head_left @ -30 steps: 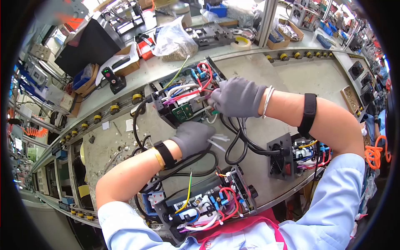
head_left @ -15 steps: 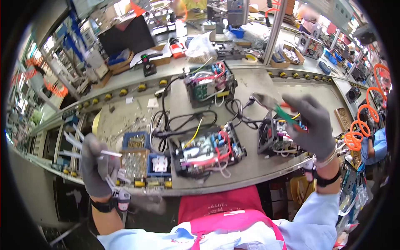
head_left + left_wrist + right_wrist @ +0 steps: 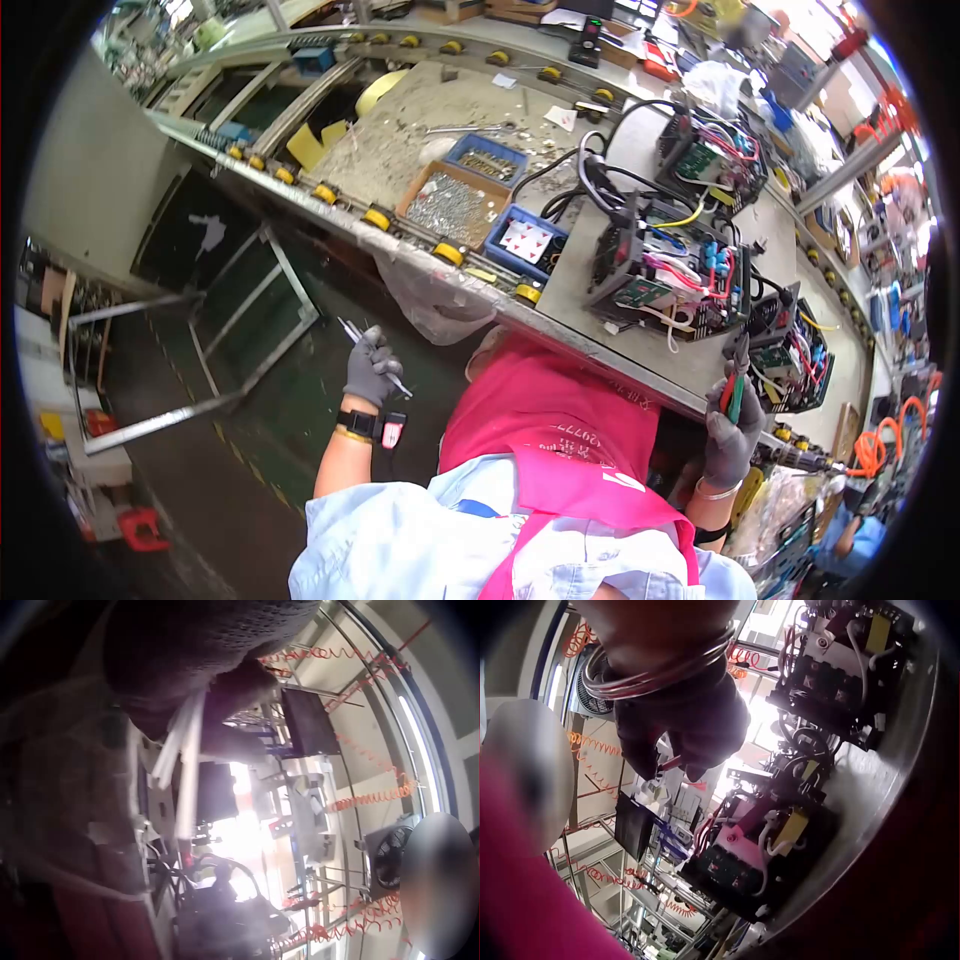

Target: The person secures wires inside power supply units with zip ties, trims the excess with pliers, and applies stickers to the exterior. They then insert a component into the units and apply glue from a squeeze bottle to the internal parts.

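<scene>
the left hand (image 3: 371, 368), well apart from the counter (image 3: 395, 140) at its near side, pinches a few thin white strips (image 3: 352, 331); the curled fingers hide their middles, and the left wrist view blurs them, so their number is hard to make out. the right hand (image 3: 732, 440) has its grip wrapped round the red and green handles of the pliers (image 3: 738, 392), which point up at the counter's near right edge; in the right wrist view that hand is dark and only a reddish bit of handle shows. whether the pliers' tips touch anything, i cannot tell. the near machine (image 3: 665, 265), open and full of wires, partly hides the right machine (image 3: 790, 350); the far machine (image 3: 708, 150) stands behind. left of them, a cardboard tray (image 3: 411, 203) holds small silvery metal parts, the far blue bin (image 3: 520, 157) holds small brassy ones, and the near blue bin (image 3: 512, 262) holds white pieces with red marks, its deeper contents unclear.
</scene>
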Demonstrator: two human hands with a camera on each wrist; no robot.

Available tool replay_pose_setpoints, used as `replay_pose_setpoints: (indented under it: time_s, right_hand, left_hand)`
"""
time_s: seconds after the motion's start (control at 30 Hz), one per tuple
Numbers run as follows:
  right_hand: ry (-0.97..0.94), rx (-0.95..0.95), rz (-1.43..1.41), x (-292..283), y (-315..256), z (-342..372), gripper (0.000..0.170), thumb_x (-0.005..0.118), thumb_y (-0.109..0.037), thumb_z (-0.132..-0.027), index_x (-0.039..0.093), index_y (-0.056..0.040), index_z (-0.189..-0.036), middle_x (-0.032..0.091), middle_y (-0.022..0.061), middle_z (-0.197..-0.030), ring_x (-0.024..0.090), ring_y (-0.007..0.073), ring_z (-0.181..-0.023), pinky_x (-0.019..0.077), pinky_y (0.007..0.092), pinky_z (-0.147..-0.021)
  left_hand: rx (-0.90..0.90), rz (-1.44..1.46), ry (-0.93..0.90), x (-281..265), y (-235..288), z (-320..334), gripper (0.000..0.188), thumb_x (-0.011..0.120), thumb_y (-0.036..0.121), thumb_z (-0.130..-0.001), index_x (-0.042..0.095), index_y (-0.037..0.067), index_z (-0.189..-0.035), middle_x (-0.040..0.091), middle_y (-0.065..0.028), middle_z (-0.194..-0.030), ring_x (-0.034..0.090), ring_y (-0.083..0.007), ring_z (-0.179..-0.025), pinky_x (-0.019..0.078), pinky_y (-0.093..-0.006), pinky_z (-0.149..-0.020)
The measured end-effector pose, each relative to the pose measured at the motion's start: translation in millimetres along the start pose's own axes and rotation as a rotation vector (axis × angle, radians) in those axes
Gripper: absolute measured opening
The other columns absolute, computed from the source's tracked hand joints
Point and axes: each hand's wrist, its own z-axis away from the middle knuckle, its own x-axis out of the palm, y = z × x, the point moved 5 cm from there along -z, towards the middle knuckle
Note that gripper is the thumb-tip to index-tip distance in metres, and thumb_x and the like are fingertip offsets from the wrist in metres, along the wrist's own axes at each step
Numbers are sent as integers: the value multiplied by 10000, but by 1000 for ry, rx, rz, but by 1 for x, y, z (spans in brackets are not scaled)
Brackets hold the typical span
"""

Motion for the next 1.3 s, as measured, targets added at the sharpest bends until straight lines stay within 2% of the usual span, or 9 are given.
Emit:
replay_pose_setpoints:
  time_s: [0.33,0.43,0.5,0.63,0.77,0.8,0.83,1.03,1.3]
  right_hand:
    - [-42,106,140,40,-1,16,662,737,-120,-643,567,-6,-1273,618,73,-1050,581,129,-902,468,240,-779]
    - [-45,147,256,39,-2,26,674,702,-116,-608,571,26,-1253,609,43,-927,528,86,-790,420,202,-698]
    - [1,197,308,37,-6,33,676,701,-132,-600,573,36,-1242,607,39,-911,517,82,-751,408,203,-671]
    - [141,302,334,19,-13,56,623,680,-168,-575,604,49,-1154,597,25,-899,524,79,-722,416,214,-655]
    - [432,310,272,-43,-3,99,663,649,-145,-691,503,13,-1317,580,12,-891,502,48,-648,401,178,-543]
    - [537,286,269,-58,0,110,618,648,-130,-710,519,19,-1295,591,11,-897,508,51,-661,400,174,-566]
    - [659,258,271,-71,3,122,574,647,-115,-728,535,25,-1273,603,10,-903,513,55,-675,400,169,-588]
    - [886,200,713,-115,6,172,561,696,-184,-778,553,11,-1285,618,107,-1212,563,176,-1111,414,311,-993]
    - [1582,91,857,-194,-6,288,520,715,-67,-800,560,-37,-1295,631,64,-1172,580,137,-1021,452,266,-913]
  left_hand:
    - [488,-207,450,-76,124,-146,165,464,171,-933,567,61,-1002,493,-21,-684,495,-154,-636,521,-356,-741]
    - [470,-78,387,-58,150,-187,235,491,282,-955,584,87,-1046,596,-81,-875,566,-238,-833,488,-433,-823]
    - [431,-78,-1,-30,157,-206,537,434,540,-942,548,116,-1251,541,-117,-1319,472,-295,-1200,319,-425,-1075]
    - [517,-114,-201,-43,189,-253,694,300,593,-953,402,88,-1418,415,-123,-1448,377,-287,-1321,237,-409,-1140]
    - [559,-273,37,-41,174,-252,712,238,559,-969,281,69,-1484,309,-92,-1526,279,-270,-1389,162,-395,-1170]
    - [660,-390,289,-49,172,-247,565,306,474,-983,511,47,-1293,572,-153,-1224,551,-276,-1092,419,-405,-982]
    - [724,-537,402,-47,168,-244,563,309,473,-983,513,46,-1289,573,-153,-1219,552,-275,-1087,420,-403,-976]
    - [954,-1228,-41,124,-4,-206,549,322,467,-983,521,39,-1265,578,-151,-1187,557,-270,-1055,428,-393,-944]
    - [662,-1441,-565,194,-164,-91,532,341,459,-984,531,29,-1233,584,-149,-1146,563,-263,-1012,439,-379,-901]
